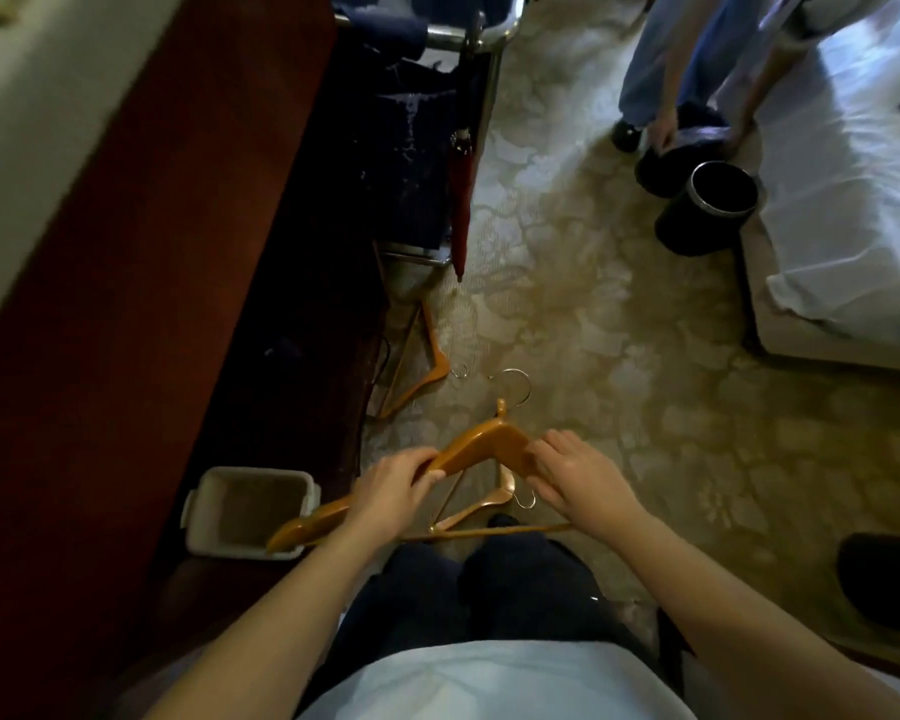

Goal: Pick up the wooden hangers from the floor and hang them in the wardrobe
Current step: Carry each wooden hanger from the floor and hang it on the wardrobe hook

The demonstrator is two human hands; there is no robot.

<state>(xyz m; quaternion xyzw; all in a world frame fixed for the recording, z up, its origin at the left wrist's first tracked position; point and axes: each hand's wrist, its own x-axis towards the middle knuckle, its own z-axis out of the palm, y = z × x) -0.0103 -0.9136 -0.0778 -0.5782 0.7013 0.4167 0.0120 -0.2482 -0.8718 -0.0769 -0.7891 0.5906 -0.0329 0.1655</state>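
- Wooden orange-brown hanger point(481, 443) with metal hook is above the patterned carpet floor point(619, 381).
- Fingers of our left hand point(398, 485) and right hand point(575, 472) are clamped on it.

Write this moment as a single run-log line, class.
step: pickup | left hand: grips held hanger | right hand: grips it too | on floor: far hanger, near hanger
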